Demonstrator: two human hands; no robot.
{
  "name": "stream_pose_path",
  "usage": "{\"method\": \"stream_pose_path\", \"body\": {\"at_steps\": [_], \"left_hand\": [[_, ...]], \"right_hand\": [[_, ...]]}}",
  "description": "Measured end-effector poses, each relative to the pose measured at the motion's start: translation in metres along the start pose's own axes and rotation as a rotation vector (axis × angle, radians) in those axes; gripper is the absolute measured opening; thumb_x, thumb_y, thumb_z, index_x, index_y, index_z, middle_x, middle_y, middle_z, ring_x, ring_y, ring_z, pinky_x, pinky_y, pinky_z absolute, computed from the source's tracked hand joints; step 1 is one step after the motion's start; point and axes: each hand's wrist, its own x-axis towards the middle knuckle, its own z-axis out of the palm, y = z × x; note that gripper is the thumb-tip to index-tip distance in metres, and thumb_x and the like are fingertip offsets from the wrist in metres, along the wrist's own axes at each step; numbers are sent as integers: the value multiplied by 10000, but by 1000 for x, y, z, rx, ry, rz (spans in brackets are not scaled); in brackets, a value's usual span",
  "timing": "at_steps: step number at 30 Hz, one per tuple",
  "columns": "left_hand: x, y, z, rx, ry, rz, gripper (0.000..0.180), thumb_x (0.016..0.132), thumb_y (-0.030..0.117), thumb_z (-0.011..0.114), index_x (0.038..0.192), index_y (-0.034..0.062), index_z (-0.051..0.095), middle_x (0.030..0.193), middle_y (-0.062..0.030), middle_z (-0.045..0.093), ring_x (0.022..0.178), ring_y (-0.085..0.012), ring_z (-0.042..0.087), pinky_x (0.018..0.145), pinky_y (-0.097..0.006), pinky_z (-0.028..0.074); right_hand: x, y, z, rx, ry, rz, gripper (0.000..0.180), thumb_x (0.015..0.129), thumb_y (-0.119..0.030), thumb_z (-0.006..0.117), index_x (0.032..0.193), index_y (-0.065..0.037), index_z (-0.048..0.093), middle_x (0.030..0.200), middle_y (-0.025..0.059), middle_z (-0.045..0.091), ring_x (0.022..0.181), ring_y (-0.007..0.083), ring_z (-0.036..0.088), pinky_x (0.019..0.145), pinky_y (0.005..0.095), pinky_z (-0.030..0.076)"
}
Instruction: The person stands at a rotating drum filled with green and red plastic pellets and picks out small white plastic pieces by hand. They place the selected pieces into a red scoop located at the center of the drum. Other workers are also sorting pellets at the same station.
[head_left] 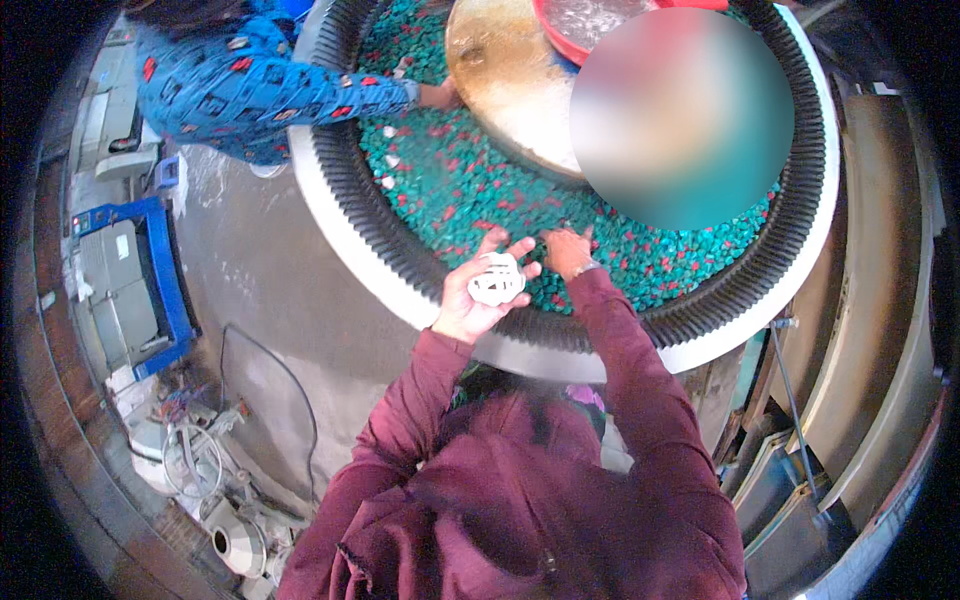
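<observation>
My left hand is palm up over the near rim of a big round tub, holding a small white openwork part. My right hand reaches into the tub with its fingers down among the teal and red chips; whether it grips anything is hidden. Several small white pieces lie among the chips at the left. Both my sleeves are maroon.
The tub has a white rim and a black ribbed inner wall, with a brass-coloured dome in its middle. Another person in a blue patterned sleeve reaches in from the far left. A blue-framed machine and cables stand on the floor at left.
</observation>
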Motion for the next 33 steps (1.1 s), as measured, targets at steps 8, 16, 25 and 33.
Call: {"method": "stream_pose_path", "body": {"at_steps": [8, 16, 25, 33], "left_hand": [[29, -18, -35, 1522, 299, -45, 204, 813, 219, 639, 948, 68, 611, 886, -31, 600, 829, -124, 546, 683, -270, 459], [38, -44, -30, 1854, 227, 158, 187, 756, 172, 673, 803, 27, 565, 784, -122, 559, 819, -249, 567, 713, -344, 446], [14, 4, -51, 1468, 495, -152, 245, 778, 66, 628, 1003, 68, 533, 946, -85, 600, 803, -203, 585, 608, -309, 503], [-46, 20, -25, 712, 332, -100, 581, 759, 7, 543, 1312, 72, 379, 1301, -61, 440, 1056, -222, 539, 712, -330, 540]], "right_hand": [[-94, 33, 7, 1453, -29, 42, 427, 828, -193, 590, 1210, -70, 443, 1007, 142, 628, 887, 271, 635, 762, 362, 508], [-116, 36, -24, 1903, -301, -172, 404, 894, -139, 512, 1250, -50, 343, 1057, 173, 588, 887, 300, 629, 756, 361, 507], [65, 78, 12, 127, 453, -57, 383, 866, -308, 503, 1120, -26, 549, 1013, 199, 627, 981, 344, 593, 833, 461, 464], [133, 66, 48, 86, -42, 175, 556, 805, -453, 389, 1211, -105, 536, 1261, 189, 500, 1230, 359, 402, 1023, 541, 262]]}}
